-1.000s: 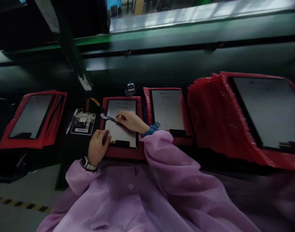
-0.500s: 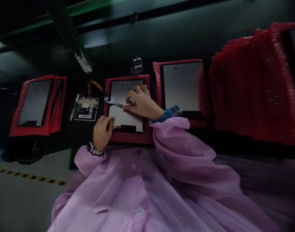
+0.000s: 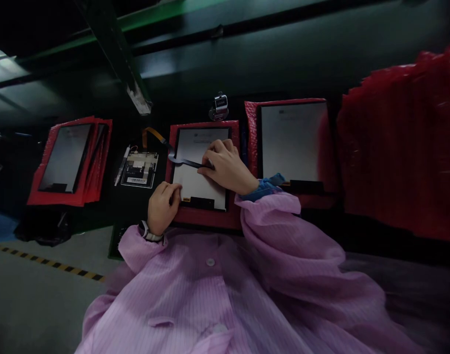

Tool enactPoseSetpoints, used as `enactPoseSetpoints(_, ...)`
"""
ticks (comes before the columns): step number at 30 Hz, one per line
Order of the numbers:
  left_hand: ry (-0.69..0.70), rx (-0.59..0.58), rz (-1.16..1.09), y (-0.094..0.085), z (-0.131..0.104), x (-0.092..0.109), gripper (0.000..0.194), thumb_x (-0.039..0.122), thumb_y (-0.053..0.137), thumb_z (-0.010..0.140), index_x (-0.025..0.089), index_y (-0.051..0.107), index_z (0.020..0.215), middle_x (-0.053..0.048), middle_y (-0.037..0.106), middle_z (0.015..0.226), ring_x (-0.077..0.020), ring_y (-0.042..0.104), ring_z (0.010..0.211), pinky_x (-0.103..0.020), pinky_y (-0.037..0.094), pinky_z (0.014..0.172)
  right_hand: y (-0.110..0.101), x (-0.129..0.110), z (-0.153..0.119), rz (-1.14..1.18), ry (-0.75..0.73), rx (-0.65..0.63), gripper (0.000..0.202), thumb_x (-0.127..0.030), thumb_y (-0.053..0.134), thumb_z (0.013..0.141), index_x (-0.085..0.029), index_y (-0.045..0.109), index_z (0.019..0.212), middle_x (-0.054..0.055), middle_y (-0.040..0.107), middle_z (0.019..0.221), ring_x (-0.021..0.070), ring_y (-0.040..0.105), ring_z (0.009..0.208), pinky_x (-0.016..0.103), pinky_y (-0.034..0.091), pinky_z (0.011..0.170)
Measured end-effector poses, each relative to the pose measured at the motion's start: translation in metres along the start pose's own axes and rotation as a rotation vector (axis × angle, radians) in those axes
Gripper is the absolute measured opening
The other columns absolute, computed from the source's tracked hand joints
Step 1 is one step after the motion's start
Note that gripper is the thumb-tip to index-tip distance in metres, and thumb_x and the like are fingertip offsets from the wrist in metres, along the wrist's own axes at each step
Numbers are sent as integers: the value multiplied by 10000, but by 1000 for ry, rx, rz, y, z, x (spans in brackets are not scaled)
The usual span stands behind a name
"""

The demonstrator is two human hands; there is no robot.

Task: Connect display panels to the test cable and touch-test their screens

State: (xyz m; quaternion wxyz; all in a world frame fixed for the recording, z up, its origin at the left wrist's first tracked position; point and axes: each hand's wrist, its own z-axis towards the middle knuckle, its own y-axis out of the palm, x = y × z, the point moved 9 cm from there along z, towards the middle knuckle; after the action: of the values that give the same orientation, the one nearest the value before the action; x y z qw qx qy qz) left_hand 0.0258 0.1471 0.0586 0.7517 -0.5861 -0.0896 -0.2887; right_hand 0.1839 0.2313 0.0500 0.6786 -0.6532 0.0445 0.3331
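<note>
A display panel [image 3: 195, 183] with a pale face and a dark strip near its lower edge lies on a red bubble-wrap sleeve [image 3: 233, 216]. My left hand [image 3: 163, 207] is at the panel's lower left corner, with curled fingers closed at its edge; the thumb's contact is partly hidden. Above the panel's middle, my right hand [image 3: 230, 167] pinches the dark end of a flat ribbon cable [image 3: 190, 162]. The cable curves left to an orange section [image 3: 151, 132], which runs toward a small circuit board unit [image 3: 139, 168] left of the panel.
A white pen-like stick [image 3: 122, 164] lies beside the circuit board. A metal tally counter [image 3: 220, 105] stands behind the panel. Another panel [image 3: 289, 142] lies to the right, before a tall stack of red sleeves [image 3: 398, 152]. More sleeves with a panel [image 3: 66, 155] are at left.
The whole view has shifted, so things sit slightly further right and lower. Both hands keep nearly the same places on the panel, and the ribbon cable stays in my right hand.
</note>
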Motion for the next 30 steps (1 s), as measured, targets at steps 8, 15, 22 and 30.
enactPoseSetpoints(8,-24,-22,4,1,-1,-1,210,225,462,994,187,667,1025,-54,626,888,-172,601,838,-290,471,789,-7,-10,-2,-41,-36,22,138,-249,523,911,-182,641,887,138,599,1094,330,492,1081,477,435,879)
enactPoseSetpoints(15,-11,-17,-17,-2,0,3,228,232,460,994,174,680,1007,-60,617,870,-166,600,807,-281,476,758,-16,-17,-3,225,22,32,72,-165,490,853,-179,561,858,64,632,841,187,577,770,314,413,718)
enactPoseSetpoints(22,-3,-34,-12,0,0,3,238,242,457,995,176,684,1020,-65,630,892,-174,604,838,-285,477,786,7,-27,-8,699,51,-223,102,-193,613,781,-182,538,712,-18,571,683,96,510,613,244,381,612)
enactPoseSetpoints(30,41,-19,10,-1,1,10,211,218,474,994,171,676,1031,-54,618,875,-164,597,827,-279,477,765,16,-32,-15,669,86,-302,126,-108,662,772,-169,643,881,-1,618,792,99,529,668,242,403,632)
